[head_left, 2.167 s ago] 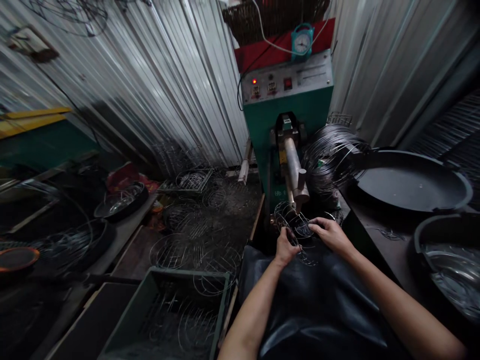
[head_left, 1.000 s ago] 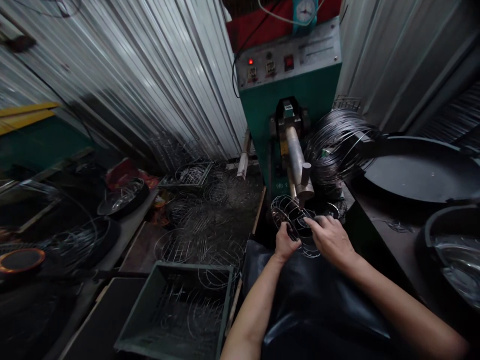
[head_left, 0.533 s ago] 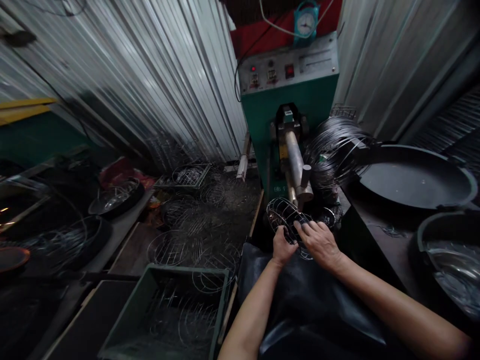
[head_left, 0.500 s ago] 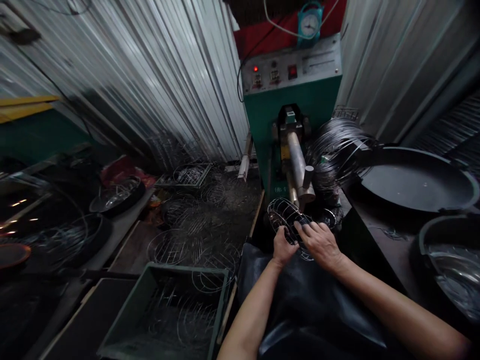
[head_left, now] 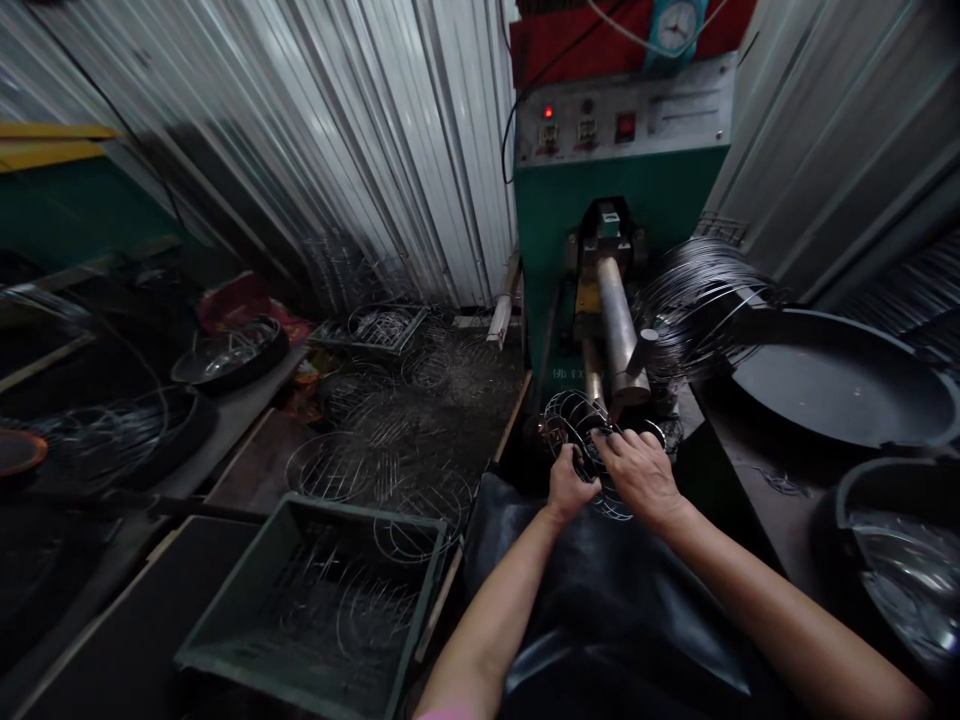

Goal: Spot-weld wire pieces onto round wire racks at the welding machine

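Head | ribbed wall (head_left: 420,150), machine (head_left: 555,215) | cluttered surface (head_left: 491,385) | left fingers (head_left: 567,460) clamped on wire frame (head_left: 574,408) | right fingers (head_left: 631,444): cannot tell

Two hands (head_left: 573,484) (head_left: 641,478), one wire frame (head_left: 570,408), one machine (head_left: 600,180).
One dial (head_left: 677,27), one coil (head_left: 697,305), one crate (head_left: 300,683), four black basins (head_left: 847,385) (head_left: 829,535) (head_left: 270,357) (head_left: 191,430).

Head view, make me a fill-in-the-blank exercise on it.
The left grip holds a wire frame before a machine with a ____ body.
The lit lamp glows ____.
In view, the wire coil lies to the ____ of the metal arm.
The crate lies farther from the right grip than the ____ one.
Words: green; red; right; left.
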